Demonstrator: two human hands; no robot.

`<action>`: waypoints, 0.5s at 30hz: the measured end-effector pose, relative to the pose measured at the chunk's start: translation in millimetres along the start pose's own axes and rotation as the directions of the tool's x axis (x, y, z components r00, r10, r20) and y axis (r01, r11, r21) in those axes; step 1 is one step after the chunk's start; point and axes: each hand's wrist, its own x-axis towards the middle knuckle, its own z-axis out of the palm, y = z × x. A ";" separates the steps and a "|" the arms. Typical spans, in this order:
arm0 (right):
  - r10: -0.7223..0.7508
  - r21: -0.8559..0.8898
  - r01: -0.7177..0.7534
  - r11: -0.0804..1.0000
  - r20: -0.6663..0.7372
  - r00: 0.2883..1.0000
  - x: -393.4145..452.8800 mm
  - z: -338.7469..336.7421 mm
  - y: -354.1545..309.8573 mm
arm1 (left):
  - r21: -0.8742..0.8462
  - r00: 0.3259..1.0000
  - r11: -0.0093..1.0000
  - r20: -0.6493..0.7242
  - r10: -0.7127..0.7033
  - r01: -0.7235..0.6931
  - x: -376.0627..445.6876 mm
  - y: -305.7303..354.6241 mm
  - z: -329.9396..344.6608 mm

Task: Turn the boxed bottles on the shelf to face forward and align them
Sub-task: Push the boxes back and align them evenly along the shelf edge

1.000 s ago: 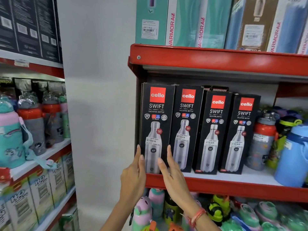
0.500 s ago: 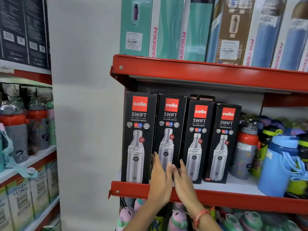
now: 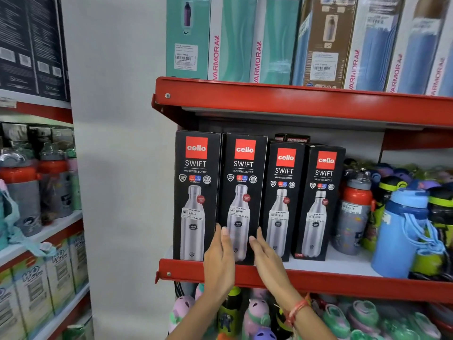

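Observation:
Four black boxed bottles stand side by side on the red shelf (image 3: 343, 285), all with their printed fronts forward. The first box (image 3: 196, 192) and second box (image 3: 242, 187) stand at the shelf's front lip. The third box (image 3: 282, 204) and fourth box (image 3: 318, 207) sit slightly further back. My left hand (image 3: 220, 258) lies flat at the second box's lower left edge. My right hand (image 3: 266, 258) lies flat at its lower right edge, fingers straight. Both hands hide the box's bottom corners.
Loose bottles crowd the shelf right of the boxes, among them a grey orange-lidded bottle (image 3: 353, 217) and a blue bottle (image 3: 402, 231). Tall boxes (image 3: 232, 38) fill the upper shelf (image 3: 294, 104). Children's bottles (image 3: 257, 312) sit below. Another bottle rack (image 3: 22, 192) stands left of the white pillar.
Both hands have shifted right from the first box's lower front to the second box's lower edges. The camera view has moved left and up.

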 end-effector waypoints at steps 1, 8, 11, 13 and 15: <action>-0.010 -0.002 0.010 1.000 0.003 1.000 -4.3 -2.6 0.6 | -0.004 1.000 1.000 -0.003 0.000 0.000 -4.6 1.6 -3.0; -0.045 -0.064 0.047 0.997 0.028 0.999 -19.1 -13.3 4.9 | -0.058 1.000 0.998 -0.005 -0.029 0.028 -14.5 -3.0 -18.5; -0.055 -0.048 0.056 0.997 0.025 0.998 -11.4 -14.6 14.0 | -0.052 0.999 0.998 -0.019 -0.027 0.026 -14.1 -4.2 -19.0; -0.064 -0.041 0.063 0.997 -0.017 0.998 -7.8 -17.3 17.0 | 0.024 0.997 0.999 -0.062 0.037 -0.035 -16.1 -1.1 -15.7; -0.092 -0.019 0.090 0.996 -0.126 0.988 -6.8 -24.5 15.8 | 0.171 0.977 0.975 -0.137 0.165 -0.141 -19.3 2.1 -8.9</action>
